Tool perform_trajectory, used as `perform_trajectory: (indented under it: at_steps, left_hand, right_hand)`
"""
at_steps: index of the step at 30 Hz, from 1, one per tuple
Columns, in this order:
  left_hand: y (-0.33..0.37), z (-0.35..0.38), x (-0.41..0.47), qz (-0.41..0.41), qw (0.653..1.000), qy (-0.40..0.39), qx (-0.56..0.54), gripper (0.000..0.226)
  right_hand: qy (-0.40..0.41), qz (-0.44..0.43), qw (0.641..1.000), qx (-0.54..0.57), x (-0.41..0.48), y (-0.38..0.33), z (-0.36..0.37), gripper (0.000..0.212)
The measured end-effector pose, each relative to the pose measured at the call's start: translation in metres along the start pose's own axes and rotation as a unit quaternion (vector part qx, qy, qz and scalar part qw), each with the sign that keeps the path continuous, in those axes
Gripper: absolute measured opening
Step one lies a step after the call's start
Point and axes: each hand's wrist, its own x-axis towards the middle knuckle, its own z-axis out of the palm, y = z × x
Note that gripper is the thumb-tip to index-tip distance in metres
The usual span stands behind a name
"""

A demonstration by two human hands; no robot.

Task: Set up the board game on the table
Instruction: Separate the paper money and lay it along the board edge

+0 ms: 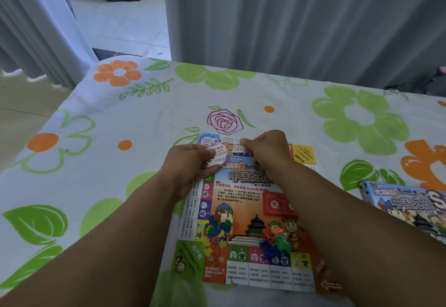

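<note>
The colourful paper game board (243,200) lies flat on the flowered tablecloth (120,118). Over its far edge my left hand (190,164) holds a small stack of play money notes (218,153). My right hand (265,148) pinches one note (239,147) at the top of that stack. A pile of small coloured paper pieces (218,232) lies on the board's left side. Plastic pawns in green, orange and blue (276,240) sit near the board's lower middle. A red card stack (277,204) rests on the board by my right forearm.
The game box (405,206) lies at the right edge of the table. A yellow card (303,153) sticks out beyond the board's far right corner. Grey curtains (289,22) hang behind the table. Floor shows at the left.
</note>
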Motion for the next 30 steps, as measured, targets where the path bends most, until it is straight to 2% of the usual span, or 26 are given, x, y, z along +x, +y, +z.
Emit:
perform_trajectory:
  at_steps: [2, 5, 7, 9, 13, 17, 20, 25, 30]
  left_hand:
    - [0.0, 0.002, 0.0, 0.005, 1.0, -0.005, -0.005, 0.014]
    - [0.0, 0.005, -0.001, 0.007, 1.0, -0.017, -0.005, 0.015]
    - [0.0, 0.007, -0.001, 0.007, 1.0, -0.025, -0.003, 0.018]
    - [-0.001, 0.009, -0.001, 0.01, 0.999, -0.03, -0.001, 0.02]
    - [-0.002, 0.011, 0.0, 0.008, 1.0, -0.028, -0.009, 0.016]
    - [-0.002, 0.009, 0.002, -0.002, 1.0, -0.018, -0.019, 0.015]
    - [-0.001, 0.008, 0.001, -0.007, 1.0, -0.017, -0.024, 0.019]
    - [-0.002, 0.007, 0.002, -0.002, 1.0, -0.003, -0.027, 0.014]
    - [-0.002, 0.004, 0.002, -0.002, 1.0, -0.008, -0.012, 0.014]
  right_hand:
    - [0.011, -0.023, 1.0, -0.008, -0.003, -0.002, -0.001, 0.041]
    - [-0.098, -0.046, 0.992, 0.069, -0.014, -0.009, -0.005, 0.044]
    - [-0.168, -0.063, 0.982, 0.062, -0.019, -0.011, -0.004, 0.042]
    - [-0.178, -0.075, 0.979, 0.058, -0.021, -0.011, -0.004, 0.035]
    - [-0.161, -0.04, 0.983, 0.083, -0.02, -0.01, -0.008, 0.025]
    - [-0.091, 0.013, 0.986, 0.137, -0.011, -0.006, -0.011, 0.023]
    - [-0.068, 0.029, 0.989, 0.127, -0.007, -0.002, -0.01, 0.022]
    - [-0.044, 0.006, 0.995, 0.089, -0.001, 0.003, -0.003, 0.024]
    - [0.006, -0.06, 0.998, -0.006, 0.0, 0.004, -0.002, 0.026]
